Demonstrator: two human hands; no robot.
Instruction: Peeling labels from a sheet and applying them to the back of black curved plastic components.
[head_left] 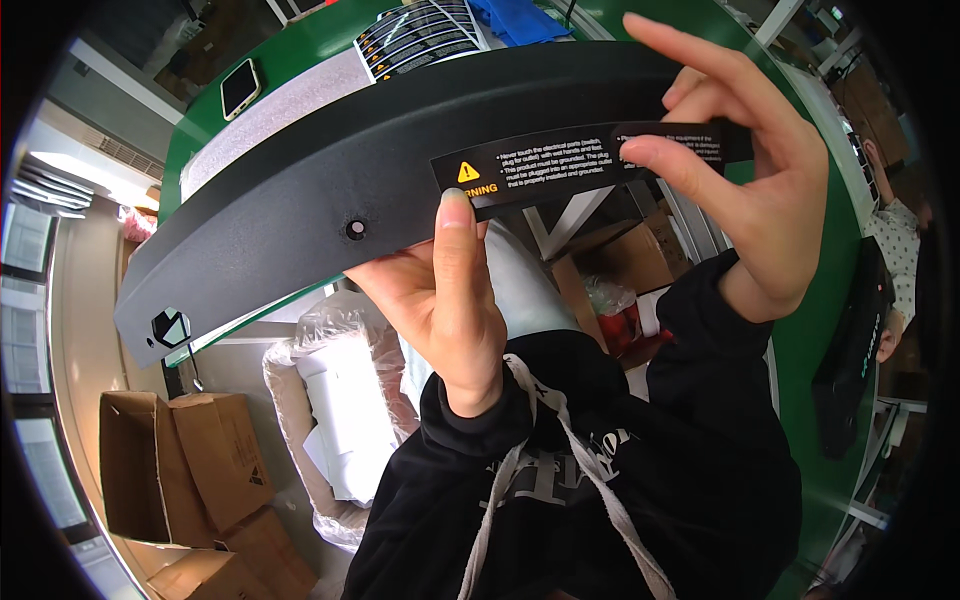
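A long curved black plastic panel (290, 170) is raised in front of me, with a round hole and a hexagonal cut-out toward its left end. My left hand (455, 300) grips its lower edge, fingers behind and thumb pressing the left end of a black warning label (560, 160). The label has a yellow triangle and white print and lies along the panel's lower right part. My right hand (750, 170) has its thumb on the label's right part, its index finger stretched out and the other fingers curled. Whether that end is stuck down I cannot tell.
Behind the panel, a green table (310, 48) holds a phone (240, 88), a sheet of labels (415, 40) and a blue cloth (520, 20). Below stand a plastic-lined box (290, 400) and cardboard boxes (215, 450). Another person's patterned sleeve (900, 240) and a dark panel (850, 350) are at right.
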